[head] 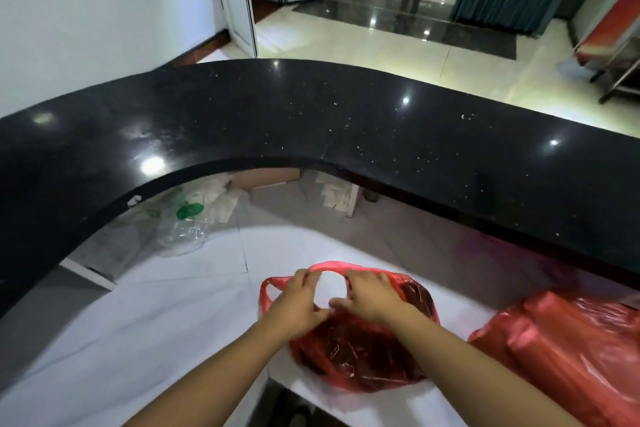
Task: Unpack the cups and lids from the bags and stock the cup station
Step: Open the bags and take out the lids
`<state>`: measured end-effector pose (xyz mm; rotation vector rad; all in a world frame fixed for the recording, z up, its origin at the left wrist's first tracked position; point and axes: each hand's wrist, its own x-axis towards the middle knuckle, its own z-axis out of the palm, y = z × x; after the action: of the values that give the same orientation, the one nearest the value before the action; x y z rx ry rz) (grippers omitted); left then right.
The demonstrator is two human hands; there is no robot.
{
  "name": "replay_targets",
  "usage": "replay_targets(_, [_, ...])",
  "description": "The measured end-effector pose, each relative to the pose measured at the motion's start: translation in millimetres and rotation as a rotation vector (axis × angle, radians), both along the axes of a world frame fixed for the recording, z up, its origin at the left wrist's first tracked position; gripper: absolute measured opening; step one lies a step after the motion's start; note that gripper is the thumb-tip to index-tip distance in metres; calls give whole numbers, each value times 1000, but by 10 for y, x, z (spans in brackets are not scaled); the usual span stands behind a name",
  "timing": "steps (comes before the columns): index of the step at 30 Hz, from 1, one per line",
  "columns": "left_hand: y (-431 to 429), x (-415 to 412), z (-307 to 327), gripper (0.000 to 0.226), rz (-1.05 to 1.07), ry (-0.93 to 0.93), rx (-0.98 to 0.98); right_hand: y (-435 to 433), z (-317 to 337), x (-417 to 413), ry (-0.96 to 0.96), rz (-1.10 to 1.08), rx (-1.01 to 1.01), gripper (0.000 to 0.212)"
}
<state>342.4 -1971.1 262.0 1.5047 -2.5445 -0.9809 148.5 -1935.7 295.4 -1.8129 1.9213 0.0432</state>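
Bag (363, 357) mouth pinched, apparently, between left hand (298, 305) and right hand (375, 295).

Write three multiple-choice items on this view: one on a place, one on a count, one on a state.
1. Where does the second red bag lie?
A. on top of the black counter
B. on the white surface, right of the red bag being handled
C. on the tiled floor beyond the counter

2. How many red bags show?
A. one
B. two
C. four

3. What are the hands doing?
A. resting flat on the counter
B. lifting a cup
C. gripping the mouth of the red bag

Answers:
1 B: it sits on the white surface at the right edge, below the black counter.
2 B: the held one and the one to its right.
3 C: the left hand and right hand curl round its rim.
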Motion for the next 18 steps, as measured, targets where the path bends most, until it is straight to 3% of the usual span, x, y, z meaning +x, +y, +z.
replay_targets(5, [17,160,-75,99,-62,-151,-144,-186,-108,11,-32,-41,294,101])
replay_targets(8, [2,251,-174,107,-26,-178,-37,-274,-203,46,-146,-56,362,109])
replay_targets(13, [7,339,-342,118,-34,-195,30,-236,-239,140,-384,-108,340,100])
replay_targets(18, [-11,356,-334,123,-12,-148,30,-201,-206,169,-399,-115,227,99])
